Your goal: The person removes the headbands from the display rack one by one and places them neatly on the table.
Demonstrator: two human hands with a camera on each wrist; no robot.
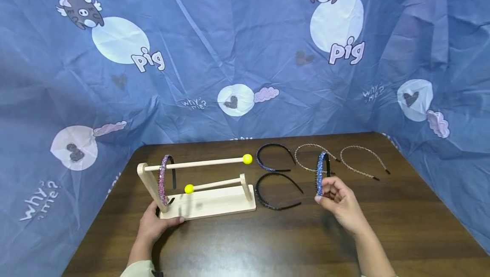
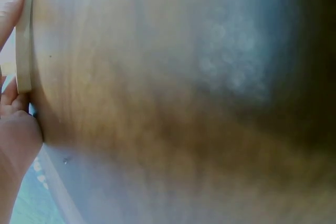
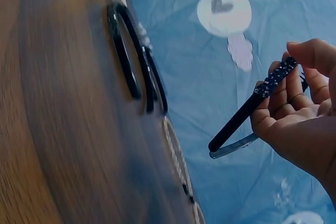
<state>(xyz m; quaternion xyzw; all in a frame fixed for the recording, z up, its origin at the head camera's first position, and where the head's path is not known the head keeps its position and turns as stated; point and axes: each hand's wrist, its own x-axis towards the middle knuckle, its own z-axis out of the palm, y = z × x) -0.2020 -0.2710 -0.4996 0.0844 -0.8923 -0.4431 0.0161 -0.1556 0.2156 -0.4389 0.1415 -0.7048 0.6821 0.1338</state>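
A blue glittery headband [image 1: 320,170] stands upright in my right hand [image 1: 340,202], pinched between thumb and fingers above the table. The right wrist view shows its dark end and the sparkling part of the headband [image 3: 275,77] at my fingertips. My left hand [image 1: 155,224] grips the left end of a pale wooden rack [image 1: 214,204], thumb along the front edge of its base. On the rack's upper rod, near the left post, hangs a pink glittery headband [image 1: 163,179]. Both rods, the upper [image 1: 210,163] and the lower [image 1: 218,184], end in yellow balls.
Right of the rack lie a dark blue headband [image 1: 262,162] and a black headband [image 1: 264,200]. Farther right are two thin braided headbands, one [image 1: 300,153] partly behind the held one and another [image 1: 352,168] beyond it. A blue printed cloth [image 1: 237,55] hangs behind the brown table [image 1: 291,243].
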